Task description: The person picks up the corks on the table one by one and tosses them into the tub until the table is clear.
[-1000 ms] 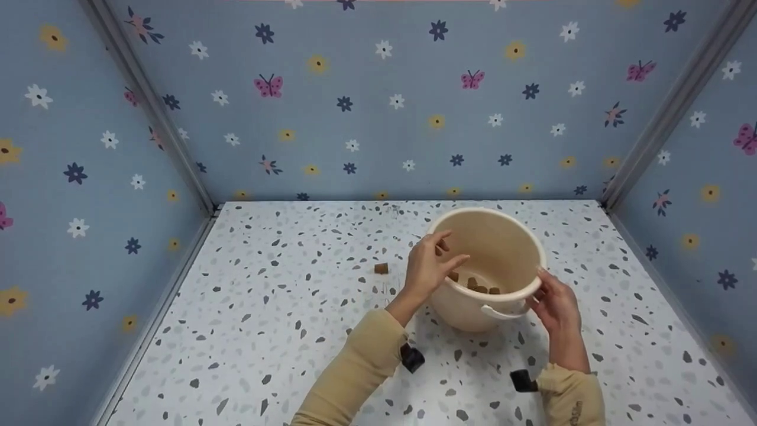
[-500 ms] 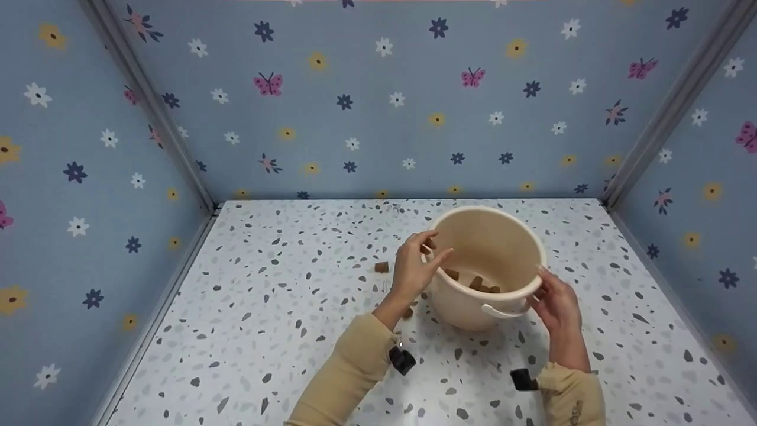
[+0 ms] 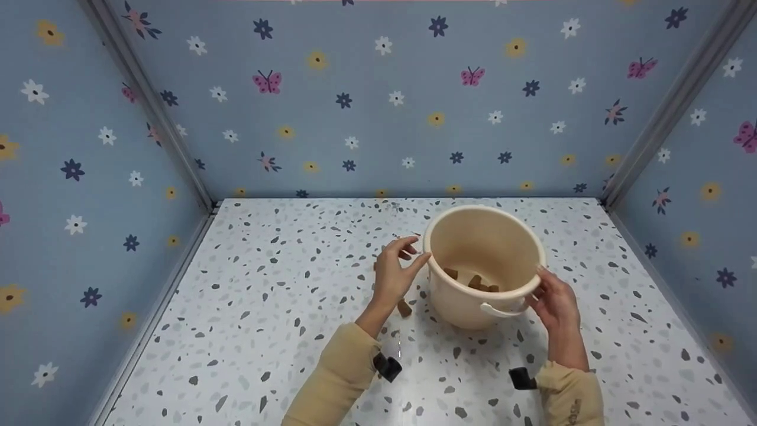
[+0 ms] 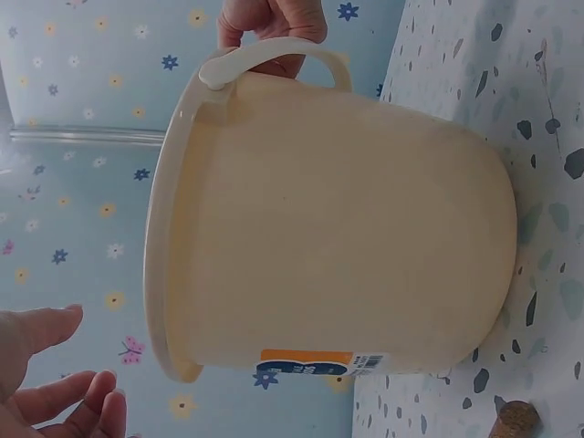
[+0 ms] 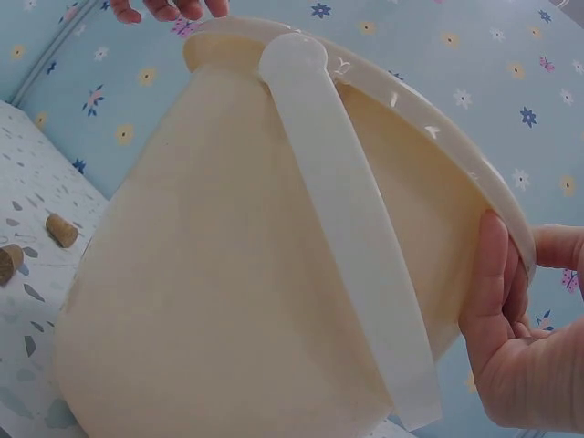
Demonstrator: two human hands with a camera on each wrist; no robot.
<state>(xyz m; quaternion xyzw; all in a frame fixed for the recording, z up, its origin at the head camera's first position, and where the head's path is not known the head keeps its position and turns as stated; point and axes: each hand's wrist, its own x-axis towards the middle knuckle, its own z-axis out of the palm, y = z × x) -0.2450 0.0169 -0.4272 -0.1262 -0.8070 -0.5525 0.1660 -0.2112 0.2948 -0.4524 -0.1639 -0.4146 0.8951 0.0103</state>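
A cream plastic bucket (image 3: 473, 307) with a white handle (image 3: 500, 311) is on the speckled table. Several brown corks (image 3: 475, 282) lie inside it. My right hand (image 3: 557, 300) grips the rim on the right side, thumb and fingers on either side of the edge, as the right wrist view shows. My left hand (image 3: 393, 269) is just outside the left rim, fingers loosely bent with nothing between them. On the table below that hand lies one cork (image 3: 404, 308). A second cork (image 3: 375, 267) is mostly hidden behind the hand; the right wrist view shows both loose corks (image 5: 61, 230).
Blue flowered panels (image 3: 378, 118) stand at the back and both sides of the white speckled table (image 3: 266, 284). A printed label (image 4: 310, 361) is on the bucket's outer wall. Black straps hang at both sleeves.
My left hand has moved left, from over the bucket's rim to beside it. A cork near the bucket has come into view, while the other loose cork is now mostly covered. The right hand stays put.
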